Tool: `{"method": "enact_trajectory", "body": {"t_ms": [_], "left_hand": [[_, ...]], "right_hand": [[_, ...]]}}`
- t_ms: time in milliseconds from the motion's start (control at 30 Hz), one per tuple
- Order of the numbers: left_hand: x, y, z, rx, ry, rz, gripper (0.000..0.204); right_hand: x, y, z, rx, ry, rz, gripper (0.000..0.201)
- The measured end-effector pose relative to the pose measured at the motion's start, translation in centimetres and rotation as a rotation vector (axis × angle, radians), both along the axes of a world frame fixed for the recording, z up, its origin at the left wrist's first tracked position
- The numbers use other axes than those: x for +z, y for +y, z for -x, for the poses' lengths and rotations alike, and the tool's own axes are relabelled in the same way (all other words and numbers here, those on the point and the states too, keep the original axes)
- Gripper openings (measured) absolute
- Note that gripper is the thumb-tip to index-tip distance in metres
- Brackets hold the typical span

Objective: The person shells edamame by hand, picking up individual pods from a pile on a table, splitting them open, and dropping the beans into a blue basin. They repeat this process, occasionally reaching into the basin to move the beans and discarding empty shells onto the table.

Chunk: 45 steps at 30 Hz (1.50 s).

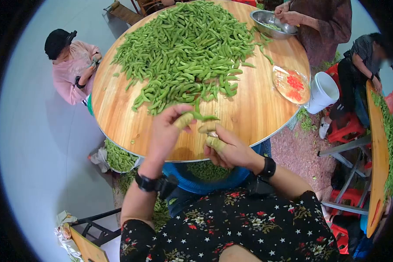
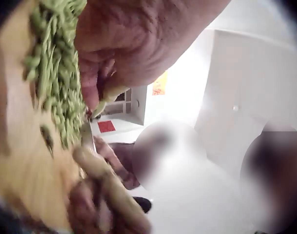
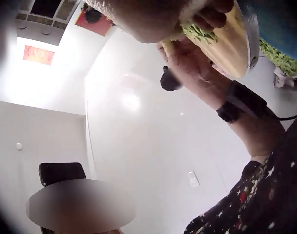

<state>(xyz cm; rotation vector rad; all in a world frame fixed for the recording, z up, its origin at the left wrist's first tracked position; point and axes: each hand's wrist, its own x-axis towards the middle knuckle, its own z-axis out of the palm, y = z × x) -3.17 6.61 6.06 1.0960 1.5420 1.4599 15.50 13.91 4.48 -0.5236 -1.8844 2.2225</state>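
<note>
My left hand [image 1: 168, 131] pinches a green soybean pod [image 1: 205, 117] between thumb and fingertips, above the near part of the round wooden table [image 1: 253, 118]. Just right of it, the curled fingers of my right hand [image 1: 229, 148] hold a small pale, shiny thing [image 1: 212, 134] between thumb and index finger; its kind is hidden. The pod's tip reaches over the right index finger. Yellow-green covers wrap the thumb and index finger on the right and the thumb on the left. Beyond both hands lies a large heap of soybean pods [image 1: 187, 48].
A steel bowl [image 1: 266, 19] under another person's hands stands at the back right. Near the right edge are a plastic-wrapped round packet [image 1: 291, 85] and a white bucket [image 1: 323, 92]. A blue tub [image 1: 183, 179] sits below the table's near edge. Someone in pink [image 1: 72, 72] is at left.
</note>
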Motion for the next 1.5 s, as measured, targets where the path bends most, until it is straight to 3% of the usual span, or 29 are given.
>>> {"method": "enact_trajectory", "body": {"t_ms": [67, 100, 133, 200, 233, 267, 333, 533, 767, 867, 933, 967, 1033, 1067, 1133, 1267, 1333, 1367, 1433, 1500], "left_hand": [[-1.5, -1.2, -1.7, 0.11, 0.187, -0.004, 0.02], [-1.9, -1.5, -2.0, 0.109, 0.426, -0.168, 0.023], [-2.1, -1.6, -2.2, 0.108, 0.425, -0.165, 0.023], [-2.2, -1.8, -2.6, 0.199, 0.919, -0.332, 0.023], [-2.8, -2.2, -2.9, 0.205, 0.761, -0.236, 0.02], [-2.7, -2.5, -3.3, 0.204, 0.758, -0.237, 0.02], [-2.2, -2.8, -4.0, 0.141, 0.34, -0.146, 0.021], [-2.4, -3.1, -4.9, 0.041, 0.145, -0.147, 0.027], [-2.7, -3.1, -5.1, 0.054, 0.15, -0.189, 0.027], [-2.2, -3.5, -5.2, 0.055, 0.282, -0.203, 0.027], [-1.5, -4.0, -5.0, 0.029, 0.789, -0.377, 0.029], [-1.1, -4.4, -5.3, 0.028, 0.787, -0.376, 0.029], [-0.7, -5.6, -6.0, -0.084, 0.291, -0.165, 0.03], [-1.2, -5.7, -5.9, -0.084, 0.29, -0.163, 0.03], [-2.8, -5.3, -5.5, -0.148, -0.784, 0.011, 0.031], [-3.5, -5.4, -5.2, -0.25, -0.996, -0.009, 0.031], [-3.5, -5.4, -5.7, 0.014, -0.061, 0.05, 0.029], [-3.4, -5.3, -5.4, 0.013, -0.059, 0.048, 0.029], [-3.2, -5.1, -4.7, 0.041, 0.962, -0.302, 0.027], [-2.8, -5.4, -5.4, 0.065, 0.949, -0.294, 0.027]], "right_hand": [[-0.3, 0.0, 0.5, -0.088, 0.054, 0.081, 0.023], [-0.8, 0.1, 0.8, -0.115, 0.092, 0.119, 0.021], [-1.1, 0.1, 1.0, -0.141, 0.13, 0.157, 0.02], [-0.8, -0.1, 0.8, -0.125, 0.124, 0.177, 0.02], [-0.5, -0.1, 0.6, -0.11, 0.12, 0.193, 0.019], [-0.4, -0.2, 0.5, -0.111, 0.118, 0.192, 0.019], [-0.3, -0.4, 0.3, -0.116, 0.1, 0.192, 0.018], [-0.2, -0.9, -0.1, -0.074, 0.096, 0.193, 0.013], [0.7, -1.2, -0.3, -0.079, 0.107, 0.209, 0.009], [0.7, -1.5, -0.6, -0.093, 0.096, 0.19, 0.009], [0.3, -1.6, -0.9, -0.081, 0.114, 0.163, 0.009], [0.6, -1.6, -1.2, -0.082, 0.112, 0.164, 0.009], [1.5, -1.9, -2.0, 0.024, 0.078, 0.321, 0.011], [1.2, -1.8, -1.9, 0.024, 0.077, 0.324, 0.011], [0.2, -1.3, -1.5, 0.042, 0.125, 0.611, 0.013], [-1.1, -1.0, -1.1, 0.061, 0.137, 0.714, 0.014], [-1.0, -1.0, -1.0, -0.012, 0.051, 0.597, 0.015], [-0.6, -1.1, -1.0, -0.012, 0.053, 0.596, 0.015], [0.5, -1.6, -1.0, -0.099, -0.074, 0.452, 0.017], [0.8, -2.3, -0.9, -0.095, -0.077, 0.4, 0.016]]}}
